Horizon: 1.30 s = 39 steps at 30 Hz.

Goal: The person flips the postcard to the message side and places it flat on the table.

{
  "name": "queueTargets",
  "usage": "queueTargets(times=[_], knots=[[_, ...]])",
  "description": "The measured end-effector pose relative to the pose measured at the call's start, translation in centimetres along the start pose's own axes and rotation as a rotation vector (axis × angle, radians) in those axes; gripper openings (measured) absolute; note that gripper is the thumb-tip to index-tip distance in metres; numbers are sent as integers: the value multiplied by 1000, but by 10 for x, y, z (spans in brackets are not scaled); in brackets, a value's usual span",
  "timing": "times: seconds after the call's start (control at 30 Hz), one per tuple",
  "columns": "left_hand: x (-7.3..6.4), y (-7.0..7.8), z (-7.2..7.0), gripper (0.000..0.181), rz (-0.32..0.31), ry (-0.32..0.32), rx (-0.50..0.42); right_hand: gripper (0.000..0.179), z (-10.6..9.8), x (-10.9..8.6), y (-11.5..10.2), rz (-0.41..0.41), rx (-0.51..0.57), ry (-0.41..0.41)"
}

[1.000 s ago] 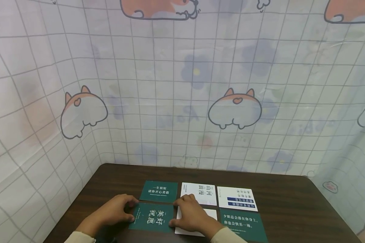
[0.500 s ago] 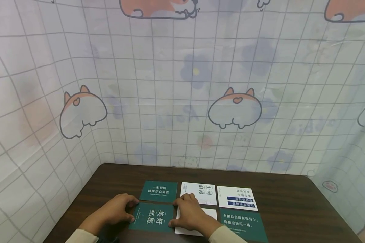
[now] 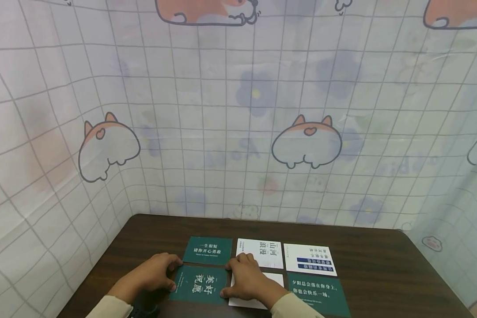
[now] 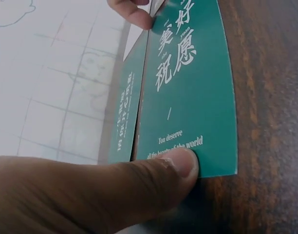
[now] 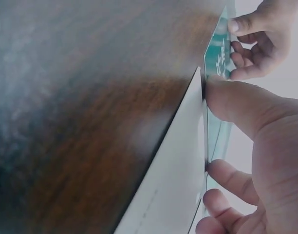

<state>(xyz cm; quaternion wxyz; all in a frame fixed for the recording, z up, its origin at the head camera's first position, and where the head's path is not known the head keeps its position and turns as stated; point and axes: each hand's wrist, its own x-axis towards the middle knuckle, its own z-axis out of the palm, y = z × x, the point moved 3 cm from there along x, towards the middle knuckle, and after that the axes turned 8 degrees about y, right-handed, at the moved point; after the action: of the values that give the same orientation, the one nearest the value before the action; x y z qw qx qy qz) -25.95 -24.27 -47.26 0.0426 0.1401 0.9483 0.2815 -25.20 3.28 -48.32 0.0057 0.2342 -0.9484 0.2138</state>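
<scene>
Thumb and fingers of the left hand are held apart, the bent digits being set along the left edge of a green rectangular card with white characters, which is laid flat on the dark wood-grain tabletop. In the left wrist view, the tip of the left thumb is pressed on the printed face near a corner. The card's right edge is met by the right hand, its thumb and forefinger likewise spread, the back of the hand turned upward. A white rectangular card is partly covered by that hand; whether it is touched by the palm cannot be told.

The green card is thus framed between both hands, just below a second green card with two lines of white text. To the right are placed a white card with large dark characters, a white card with blue bars and a third green card. Both forearms, covered by cream sleeves, are extended from the near side.
</scene>
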Motion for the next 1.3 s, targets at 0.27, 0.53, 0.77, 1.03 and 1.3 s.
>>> queueTargets(times=[0.27,0.53,0.77,1.03,1.3], knots=[[5,1,1,54,-74,-8,17,66,1,1,1,12,13,-2],[4,1,0,55,-60,-5,12,69,1,2,0,2,-5,14],[4,0,1,59,-39,-8,0,66,2,4,-1,-5,20,20],[2,-3,0,60,-15,28,-3,68,3,1,-2,-22,56,72],[-2,-5,4,61,-3,74,-21,67,3,-2,-2,-13,119,106]])
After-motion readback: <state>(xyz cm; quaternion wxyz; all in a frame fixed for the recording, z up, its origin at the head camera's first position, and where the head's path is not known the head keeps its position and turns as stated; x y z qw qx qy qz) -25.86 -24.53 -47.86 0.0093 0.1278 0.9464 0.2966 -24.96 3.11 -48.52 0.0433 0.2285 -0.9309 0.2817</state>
